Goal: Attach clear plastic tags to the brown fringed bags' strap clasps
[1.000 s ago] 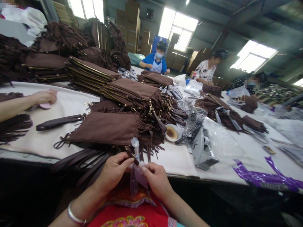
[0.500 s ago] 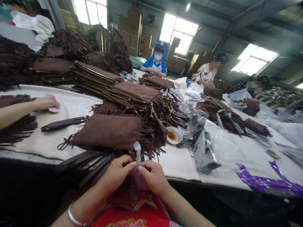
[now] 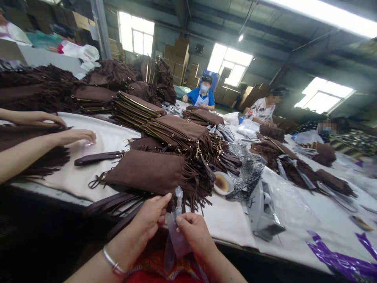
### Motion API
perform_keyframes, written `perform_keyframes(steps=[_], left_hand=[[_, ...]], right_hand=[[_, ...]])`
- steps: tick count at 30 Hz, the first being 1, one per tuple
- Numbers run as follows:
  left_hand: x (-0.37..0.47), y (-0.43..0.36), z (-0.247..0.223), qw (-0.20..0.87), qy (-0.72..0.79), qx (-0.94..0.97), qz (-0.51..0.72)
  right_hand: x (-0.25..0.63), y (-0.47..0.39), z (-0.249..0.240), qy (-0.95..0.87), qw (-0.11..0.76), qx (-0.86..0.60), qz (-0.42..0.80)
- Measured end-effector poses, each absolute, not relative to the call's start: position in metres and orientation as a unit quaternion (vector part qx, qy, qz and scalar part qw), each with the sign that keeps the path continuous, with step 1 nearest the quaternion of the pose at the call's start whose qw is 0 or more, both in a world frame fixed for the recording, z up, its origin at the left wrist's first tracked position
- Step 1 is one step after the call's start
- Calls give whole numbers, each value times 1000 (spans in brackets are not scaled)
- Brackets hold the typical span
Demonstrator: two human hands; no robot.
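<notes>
My right hand [image 3: 196, 232] pinches a clear plastic strip [image 3: 179, 196] with a crumpled upper end, just below that end. Below it hangs a translucent, faintly purple plastic sheet [image 3: 180, 241], partly behind my fingers. My left hand [image 3: 150, 218] is close beside the strip, its thumb raised apart from the curled fingers. Whether its fingertips touch the sheet's edge I cannot tell. Just beyond both hands, a brown fringed pouch [image 3: 145, 171] lies flat on the white-covered table [image 3: 226, 220]. Dark wrist straps [image 3: 114, 208] hang over the table edge on the left.
Stacked brown pouches [image 3: 176, 127] stand behind. Rightward are a bowl [image 3: 223, 183] with brown contents, a grey tape dispenser [image 3: 265, 212] and purple plastic [image 3: 338, 255]. A co-worker's hands [image 3: 73, 136] are at the left; a person in blue [image 3: 203, 96] sits across.
My left thumb and fingers have parted from the plastic strip, while my right hand keeps its pinch. The view has shifted, and a second co-worker hand now shows at the left.
</notes>
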State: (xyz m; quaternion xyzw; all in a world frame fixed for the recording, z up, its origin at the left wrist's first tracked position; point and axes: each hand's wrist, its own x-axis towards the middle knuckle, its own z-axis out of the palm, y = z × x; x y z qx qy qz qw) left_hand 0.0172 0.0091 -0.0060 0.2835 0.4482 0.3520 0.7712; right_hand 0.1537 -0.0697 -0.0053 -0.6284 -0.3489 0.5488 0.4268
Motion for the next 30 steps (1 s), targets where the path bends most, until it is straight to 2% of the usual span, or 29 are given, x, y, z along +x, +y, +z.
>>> perform_keyframes(steps=[13,23,30], left_hand=[[18,10,-8,702,522,305,375],[3,-11,-3,751,486,307,323],[12,-8,-15,708,528,309,352]], right_hand=[[141,-32,-5,-389,432,-676,453],[135,-27,-4,-375,423,-680,468],[137,-27,-6,-399,402,-670,479]])
